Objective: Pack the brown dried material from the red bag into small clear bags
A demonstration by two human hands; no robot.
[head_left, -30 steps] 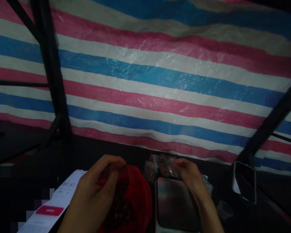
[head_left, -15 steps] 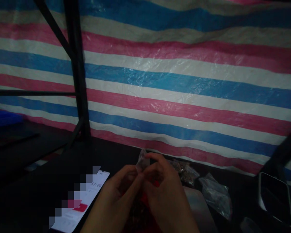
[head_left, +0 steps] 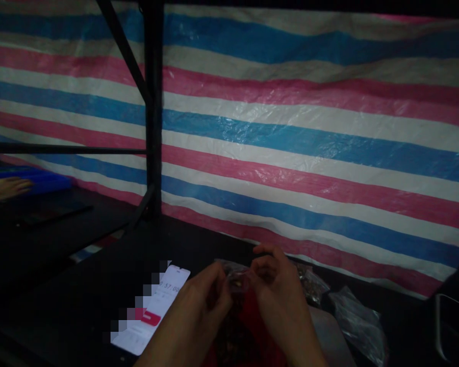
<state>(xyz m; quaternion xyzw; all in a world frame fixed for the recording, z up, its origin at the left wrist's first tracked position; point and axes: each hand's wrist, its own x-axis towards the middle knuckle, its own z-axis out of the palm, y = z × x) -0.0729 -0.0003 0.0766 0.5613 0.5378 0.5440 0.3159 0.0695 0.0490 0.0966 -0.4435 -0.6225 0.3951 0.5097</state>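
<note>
A small clear plastic bag (head_left: 237, 280) is stretched between my two hands, its mouth toward the top and a small pale piece showing in it. My left hand (head_left: 204, 300) pinches the bag's left edge between thumb and fingers. At the right edge, my right hand (head_left: 279, 290) is closed on the plastic, with its upper fingers curled above. Under both hands lies a red container or bag (head_left: 252, 321) holding many small dark pieces, too dim to make out. Close to my right wrist is a silvery, flat, rounded object (head_left: 331, 331).
A lit phone (head_left: 164, 300) lies left of my hands. To the right are a bag of small brownish pieces (head_left: 313, 285), a crumpled clear bag (head_left: 359, 321) and a dark pale-rimmed device (head_left: 453, 326). Another person's hand (head_left: 7, 188) rests by a blue tray (head_left: 51, 181), beyond a black post (head_left: 153, 117).
My hands have moved apart, and the bag, earlier bunched and upright at the fingertips, is now spread sideways and lower. The view has swung left; another person's hand has appeared.
</note>
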